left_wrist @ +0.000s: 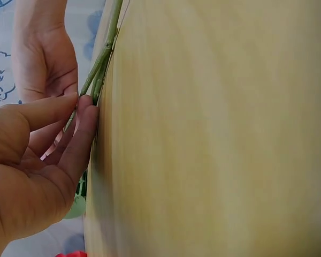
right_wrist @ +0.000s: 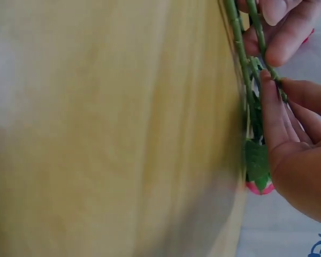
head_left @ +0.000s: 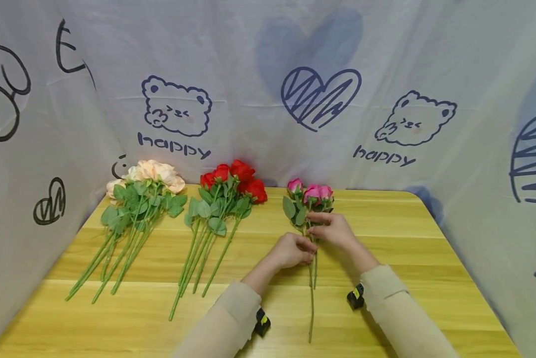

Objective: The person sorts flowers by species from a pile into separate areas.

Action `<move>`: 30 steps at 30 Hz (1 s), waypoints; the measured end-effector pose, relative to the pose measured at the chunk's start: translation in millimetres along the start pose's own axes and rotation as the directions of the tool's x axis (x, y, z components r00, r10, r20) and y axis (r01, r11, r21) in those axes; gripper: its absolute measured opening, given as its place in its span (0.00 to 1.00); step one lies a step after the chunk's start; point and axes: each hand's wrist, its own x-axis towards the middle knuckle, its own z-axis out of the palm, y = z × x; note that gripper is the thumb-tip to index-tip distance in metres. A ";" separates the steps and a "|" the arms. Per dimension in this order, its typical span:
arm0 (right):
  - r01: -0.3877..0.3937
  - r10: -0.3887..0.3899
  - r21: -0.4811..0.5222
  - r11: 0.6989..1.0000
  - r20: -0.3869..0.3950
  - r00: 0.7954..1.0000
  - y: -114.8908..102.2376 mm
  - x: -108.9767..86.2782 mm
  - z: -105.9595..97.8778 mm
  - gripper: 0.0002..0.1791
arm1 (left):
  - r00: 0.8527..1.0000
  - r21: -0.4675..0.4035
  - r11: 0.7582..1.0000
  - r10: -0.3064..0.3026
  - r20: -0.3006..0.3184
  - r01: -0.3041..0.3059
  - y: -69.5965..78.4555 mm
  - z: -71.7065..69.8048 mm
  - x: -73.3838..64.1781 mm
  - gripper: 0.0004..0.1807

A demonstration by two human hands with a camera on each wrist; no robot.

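Note:
Several pink artificial roses (head_left: 312, 193) lie at the right of the wooden table in the head view, stems pointing toward me. My left hand (head_left: 293, 250) pinches a green stem (left_wrist: 102, 58) between thumb and fingertips, about midway down. Higher up, just under the leaves, my right hand (head_left: 332, 229) pinches a stem too, its thumb and forefinger meeting on it in the right wrist view. Beside those fingers run other stems (right_wrist: 238, 48) close to the tabletop. A leaf (right_wrist: 257, 159) and part of a pink bloom show below them. Fingers partly cover the stems.
Red roses (head_left: 243, 171) with leafy stems lie left of my hands. Farther left is a bunch of cream-coloured flowers (head_left: 156, 174). A white curtain (head_left: 250, 119) with drawings hangs behind and beside the wooden table (head_left: 384, 308).

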 end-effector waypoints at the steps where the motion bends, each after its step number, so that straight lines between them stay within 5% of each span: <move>1: -0.008 0.008 0.016 1.000 0.002 1.000 0.6 0.2 0.8 0.25 | 1.000 -0.005 1.000 -0.005 0.002 0.005 -0.3 -0.1 0.0 0.09; 30: -0.063 0.066 0.063 0.996 -0.046 0.997 -4.2 -11.2 2.2 0.22 | 1.000 0.017 1.000 0.014 -0.022 -0.013 2.8 -1.6 -4.5 0.09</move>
